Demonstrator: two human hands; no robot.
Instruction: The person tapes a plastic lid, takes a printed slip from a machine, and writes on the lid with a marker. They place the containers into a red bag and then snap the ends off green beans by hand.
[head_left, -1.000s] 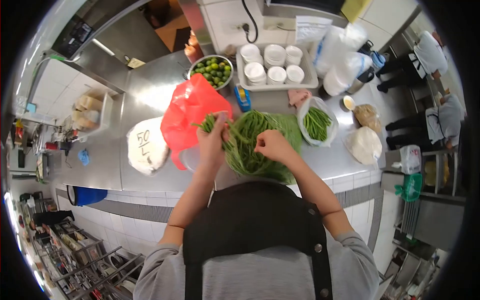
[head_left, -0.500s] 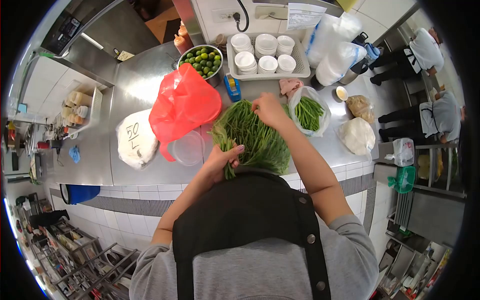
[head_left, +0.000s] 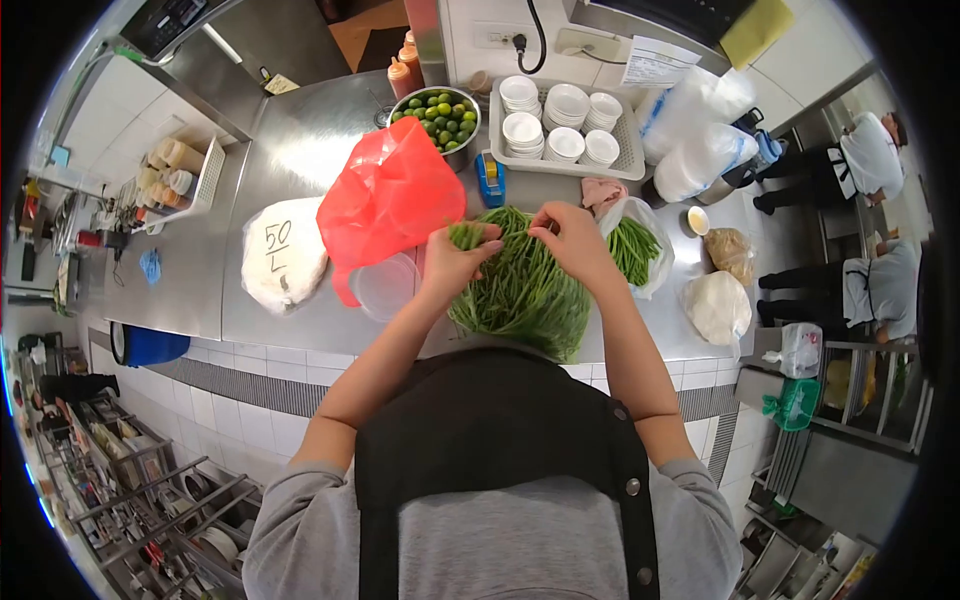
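Note:
In the head view, a large heap of thin green stalks lies on the steel counter in front of me, partly under a clear plastic film. My left hand is closed around a small bunch of green stalks at the heap's left side. Over the heap's upper right, my right hand pinches what looks like the end of a thin stalk. Just beyond it, an open plastic bag holds cut green pieces. A red plastic bag lies left of my left hand, over a clear round lid.
A bowl of limes, a blue tape dispenser and a crate of stacked white cups stand behind. To the left sits a bag marked 50; to the right, bagged goods. Two people are far right.
My left hand has lifted up and away from me with its bunch, closer to my right hand. The right hand stays over the heap's far side. The whole view has shifted slightly.

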